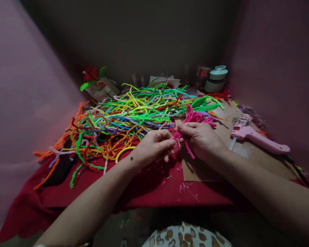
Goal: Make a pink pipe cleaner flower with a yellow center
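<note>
Between my two hands is a pink pipe cleaner (189,150), bent, with one end hanging down below the fingers. My left hand (158,144) pinches one part of it between thumb and forefinger. On the other side my right hand (199,137) grips it too, thumb and fingers closed together. Just behind the right hand lie looped pink pipe-cleaner petals (193,115); whether they join the held piece is hidden by the fingers. A heap of many-coloured pipe cleaners (134,113) spreads beyond my left hand.
A pink glue gun (262,139) rests on a cardboard sheet (203,171) at the right. Green looped pipe cleaners (203,103) lie behind the petals. A pale teal bottle (217,79) stands at the back. Pink scraps dot the red tablecloth (154,188). Pink walls flank both sides.
</note>
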Demonstrator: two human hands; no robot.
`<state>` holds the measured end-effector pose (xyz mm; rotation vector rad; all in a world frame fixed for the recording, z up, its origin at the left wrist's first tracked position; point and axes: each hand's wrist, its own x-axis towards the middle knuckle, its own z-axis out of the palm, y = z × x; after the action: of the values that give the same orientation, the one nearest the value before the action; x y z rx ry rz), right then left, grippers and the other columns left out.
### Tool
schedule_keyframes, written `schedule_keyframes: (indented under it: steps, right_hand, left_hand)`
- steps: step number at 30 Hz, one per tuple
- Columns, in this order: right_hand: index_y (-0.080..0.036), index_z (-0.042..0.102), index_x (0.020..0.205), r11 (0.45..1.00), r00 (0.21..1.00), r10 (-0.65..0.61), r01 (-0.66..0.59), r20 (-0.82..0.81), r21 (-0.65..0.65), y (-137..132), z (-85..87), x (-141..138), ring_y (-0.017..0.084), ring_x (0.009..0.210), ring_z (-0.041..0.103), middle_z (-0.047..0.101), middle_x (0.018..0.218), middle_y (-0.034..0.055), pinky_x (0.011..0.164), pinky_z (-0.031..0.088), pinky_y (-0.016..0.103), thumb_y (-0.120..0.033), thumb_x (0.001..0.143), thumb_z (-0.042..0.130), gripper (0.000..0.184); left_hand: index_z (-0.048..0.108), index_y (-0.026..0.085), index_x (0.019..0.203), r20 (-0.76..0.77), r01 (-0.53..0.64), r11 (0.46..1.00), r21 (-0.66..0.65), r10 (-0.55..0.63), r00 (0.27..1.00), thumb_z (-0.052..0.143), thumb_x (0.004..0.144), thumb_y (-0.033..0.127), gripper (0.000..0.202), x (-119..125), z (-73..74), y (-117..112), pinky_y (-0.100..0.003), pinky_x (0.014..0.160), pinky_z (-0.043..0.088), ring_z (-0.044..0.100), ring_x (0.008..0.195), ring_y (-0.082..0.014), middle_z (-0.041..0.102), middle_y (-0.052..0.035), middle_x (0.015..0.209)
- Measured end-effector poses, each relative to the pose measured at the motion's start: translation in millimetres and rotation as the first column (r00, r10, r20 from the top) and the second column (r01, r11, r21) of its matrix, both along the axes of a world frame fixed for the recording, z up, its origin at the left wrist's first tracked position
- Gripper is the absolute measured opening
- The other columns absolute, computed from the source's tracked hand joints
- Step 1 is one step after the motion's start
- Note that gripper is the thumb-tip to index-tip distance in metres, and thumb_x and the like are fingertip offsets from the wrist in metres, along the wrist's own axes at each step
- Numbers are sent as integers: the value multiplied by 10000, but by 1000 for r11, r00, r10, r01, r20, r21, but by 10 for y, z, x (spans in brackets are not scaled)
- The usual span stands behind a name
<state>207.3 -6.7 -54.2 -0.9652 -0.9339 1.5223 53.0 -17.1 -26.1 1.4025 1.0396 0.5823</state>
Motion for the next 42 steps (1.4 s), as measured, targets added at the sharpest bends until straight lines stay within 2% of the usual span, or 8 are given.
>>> schedule_keyframes:
  steps: [7, 11, 16, 23, 29, 33, 37, 42]
  right_hand:
    - [-158, 631, 647, 999, 998, 23, -20, -61, 42, 27, -36, -4, 89, 453, 487, 581, 543, -11, 448, 370, 229, -324, 640, 731, 194]
    - [-148, 626, 699, 990, 990, 137, -136, -30, 48, -27, -10, -12, 118, 509, 549, 616, 605, 15, 523, 431, 262, -254, 665, 709, 139]
    - [-136, 603, 656, 976, 977, 212, -213, 23, 47, -55, 7, -25, 140, 527, 572, 616, 567, 32, 565, 437, 276, -247, 695, 669, 135]
    - [-138, 590, 602, 939, 940, 340, -340, 21, 39, -12, -15, -5, 121, 499, 537, 605, 562, 27, 540, 408, 263, -256, 704, 638, 163]
    - [-146, 636, 653, 948, 941, 299, -312, 157, 64, -23, 55, 59, 94, 522, 505, 607, 624, 13, 522, 377, 237, -308, 741, 618, 186]
    - [-144, 643, 594, 950, 913, 291, -311, 286, 24, -6, 113, 124, 56, 426, 389, 516, 494, -28, 426, 298, 214, -266, 667, 686, 148]
    - [-152, 644, 677, 925, 919, 378, -381, 111, 6, 9, 124, 144, 86, 488, 510, 594, 575, -3, 489, 403, 226, -255, 658, 704, 121]
    - [-165, 620, 714, 974, 989, 143, -146, 34, 171, -14, 114, 92, 134, 587, 616, 656, 651, 17, 600, 481, 268, -241, 686, 691, 108]
  left_hand:
    - [534, 152, 825, 127, -29, 998, -53, 35, 991, 599, 758, 274, 154, -38, -53, 30, -130, 309, 329, 517, 380, -67, 610, 13, 602]
    - [520, 152, 839, 191, -49, 998, -47, 57, 980, 585, 771, 283, 161, -57, -88, 42, -130, 298, 336, 529, 389, -78, 624, -4, 624]
    - [502, 148, 837, 253, -95, 994, -48, 104, 962, 587, 773, 241, 141, -38, -102, 35, -134, 291, 357, 539, 386, -85, 629, -4, 614]
    - [477, 142, 770, 423, -57, 987, -152, 117, 899, 604, 749, 198, 140, 7, -150, 72, -129, 260, 346, 496, 329, -66, 622, 9, 573]
    - [486, 140, 764, 423, -141, 983, -119, 179, 888, 628, 729, 232, 173, -28, -192, 141, -142, 266, 361, 507, 338, -67, 635, 7, 607]
    - [504, 130, 770, 412, -183, 980, -81, 200, 889, 615, 737, 221, 148, -67, -182, 171, -150, 279, 371, 520, 361, -72, 637, 0, 622]
    - [504, 132, 772, 383, -195, 980, -45, 197, 903, 605, 742, 220, 137, -64, -140, 151, -156, 302, 386, 522, 376, -74, 634, 0, 618]
    - [479, 144, 777, 320, -190, 982, -17, 185, 929, 599, 747, 234, 153, -42, -111, 102, -155, 290, 368, 526, 373, -83, 631, -2, 621]
